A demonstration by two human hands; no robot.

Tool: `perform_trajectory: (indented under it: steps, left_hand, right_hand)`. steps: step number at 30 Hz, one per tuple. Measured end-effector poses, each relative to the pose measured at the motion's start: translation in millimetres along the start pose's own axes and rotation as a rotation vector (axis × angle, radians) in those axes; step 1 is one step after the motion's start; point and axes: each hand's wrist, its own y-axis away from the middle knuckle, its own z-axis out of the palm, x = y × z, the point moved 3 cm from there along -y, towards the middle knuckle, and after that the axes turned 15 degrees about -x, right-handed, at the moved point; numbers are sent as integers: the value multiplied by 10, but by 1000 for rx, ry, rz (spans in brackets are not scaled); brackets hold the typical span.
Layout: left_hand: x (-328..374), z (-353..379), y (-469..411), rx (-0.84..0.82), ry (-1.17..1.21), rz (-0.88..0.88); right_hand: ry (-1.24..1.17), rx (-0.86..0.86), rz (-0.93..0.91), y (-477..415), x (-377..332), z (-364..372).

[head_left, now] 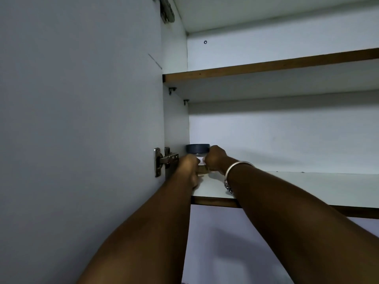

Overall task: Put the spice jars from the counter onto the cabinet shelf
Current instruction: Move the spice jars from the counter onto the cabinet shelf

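Left hand [187, 167] grips spice jar [202, 160] at its 9 o'clock, right hand [215, 158] at 3 | jar upright on cabinet shelf [287, 185], far-left corner, long axis vertical, dark lid [198, 149] at 12 | brownish spice low inside | door hinge [164, 160] at 9.

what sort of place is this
Probably a kitchen wall cabinet, door open: white shelves with brown front edges, a metal door hinge on the left, and a dark-lidded spice jar held by the left hand and right hand on the lower shelf.
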Motion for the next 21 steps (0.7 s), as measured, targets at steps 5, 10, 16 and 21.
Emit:
perform_trajectory:
  steps: [5, 10, 16, 21]
  left_hand:
    - [-19, -87, -77, -51, 106, 53]
    - [-4, -62, -55, -48, 77, 96]
    - [-4, 75, 278, -115, 52, 95]
    - [-71, 427, 950, -248, 113, 140]
  right_hand:
    - [-58, 2, -10, -37, -23, 4]
    - [-146, -31, -34, -1, -2, 13]
    - [-437, -21, 11, 320, -114, -85]
    - [-732, -116, -63, 1118, -204, -236]
